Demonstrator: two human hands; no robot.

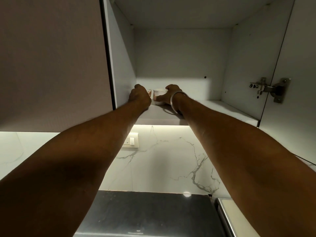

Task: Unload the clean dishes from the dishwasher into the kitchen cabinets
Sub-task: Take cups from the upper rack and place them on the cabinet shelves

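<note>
Wall (162, 159): white veined marble, centre.
Light (160, 128): warm glow along wall's top.
Counter (145, 214): dark, glossy, bottom centre.

Patterned cup (149, 93): white with orange marks, on the cabinet shelf (213, 106), mostly hidden.
White cup (159, 92): just beside it, right.

A single wide-angle camera on the head faces forward into the open cabinet (179, 53), close in and at about the height of its lower part. It sees both the top of the shelf (220, 106) and the cabinet's ceiling. The forearms run in from the lower corners and end at arm's length near the shelf's front left corner, where the left hand (139, 96) holds a patterned cup (149, 93) and the right hand (168, 94) a white cup (159, 97). Under the shelf's front edge, the marble backsplash (162, 159) and dark countertop (145, 214) fill the lower frame.
</note>
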